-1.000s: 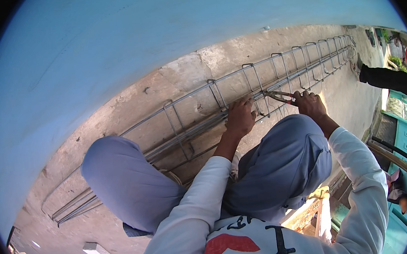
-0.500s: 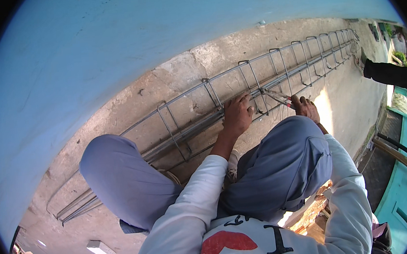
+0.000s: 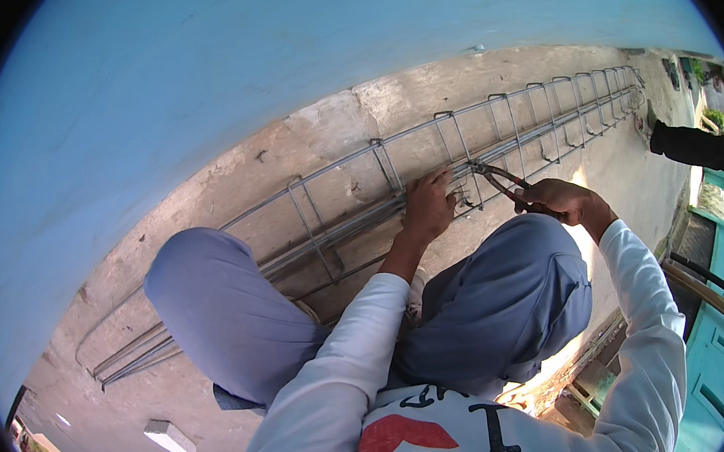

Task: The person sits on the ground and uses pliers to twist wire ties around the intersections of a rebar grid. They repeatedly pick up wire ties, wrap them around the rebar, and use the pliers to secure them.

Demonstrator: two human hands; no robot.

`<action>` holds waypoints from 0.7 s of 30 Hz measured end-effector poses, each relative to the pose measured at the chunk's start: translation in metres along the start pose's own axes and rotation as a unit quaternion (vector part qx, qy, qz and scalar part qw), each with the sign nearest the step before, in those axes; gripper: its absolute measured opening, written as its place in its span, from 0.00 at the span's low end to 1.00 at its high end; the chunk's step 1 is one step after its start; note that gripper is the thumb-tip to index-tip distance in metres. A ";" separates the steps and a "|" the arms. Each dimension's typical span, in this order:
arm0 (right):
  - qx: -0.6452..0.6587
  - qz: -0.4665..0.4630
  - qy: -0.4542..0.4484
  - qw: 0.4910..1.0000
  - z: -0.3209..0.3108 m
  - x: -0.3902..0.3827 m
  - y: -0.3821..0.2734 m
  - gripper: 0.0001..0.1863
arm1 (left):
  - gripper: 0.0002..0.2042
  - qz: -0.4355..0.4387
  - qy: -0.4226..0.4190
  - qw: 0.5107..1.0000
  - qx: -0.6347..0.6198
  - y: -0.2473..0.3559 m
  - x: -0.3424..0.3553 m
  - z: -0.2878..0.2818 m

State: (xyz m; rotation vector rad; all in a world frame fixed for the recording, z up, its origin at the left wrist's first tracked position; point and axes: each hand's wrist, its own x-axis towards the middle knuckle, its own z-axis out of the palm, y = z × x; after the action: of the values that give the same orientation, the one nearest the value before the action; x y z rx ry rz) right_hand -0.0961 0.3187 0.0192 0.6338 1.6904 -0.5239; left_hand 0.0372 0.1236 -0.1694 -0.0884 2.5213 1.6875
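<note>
A long reinforcement cage of thin steel bars with square stirrups lies on the concrete, running from lower left to upper right. My left hand is curled over the bundle of steel bars along its near side. Just right of it, my right hand grips the handles of a pair of pincers. The jaws are against the bars by a stirrup, and a bit of thin wire shows beneath. Whether the jaws pinch wire is too small to tell.
My bent knees flank my left forearm. A blue wall rises beyond the cage. Another person's dark-clad leg is at the far right, near the cage's end. A white block lies lower left; turquoise panels stand at right.
My right hand has shifted slightly right and down, its forearm swinging outward and the pincers turning with it. My left hand stays on the bars. The view has tilted a little.
</note>
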 end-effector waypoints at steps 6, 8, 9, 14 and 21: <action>0.080 -0.177 0.054 0.979 0.049 -0.013 0.043 0.18 | 0.23 0.000 0.012 1.000 0.025 -0.005 -0.006 0.006; -0.019 -0.220 0.107 0.970 0.066 -0.025 0.050 0.18 | 0.23 -0.017 0.026 0.999 0.043 -0.003 -0.008 0.008; -0.046 -0.231 0.122 0.964 0.071 -0.027 0.051 0.18 | 0.23 -0.026 0.033 0.998 0.052 -0.003 -0.009 0.010; -0.086 -0.247 0.159 0.952 0.078 -0.035 0.057 0.18 | 0.21 0.005 0.036 0.999 0.027 -0.002 0.000 0.018; -0.130 -0.262 0.167 0.942 0.073 -0.035 0.037 0.18 | 0.17 0.034 0.102 0.994 -0.018 0.022 -0.006 0.018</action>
State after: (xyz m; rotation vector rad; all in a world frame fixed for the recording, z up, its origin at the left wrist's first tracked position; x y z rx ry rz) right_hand -0.0126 0.2951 0.0388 0.0691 2.2214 -0.5708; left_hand 0.0419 0.1482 -0.1554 -0.1893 2.6675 1.8380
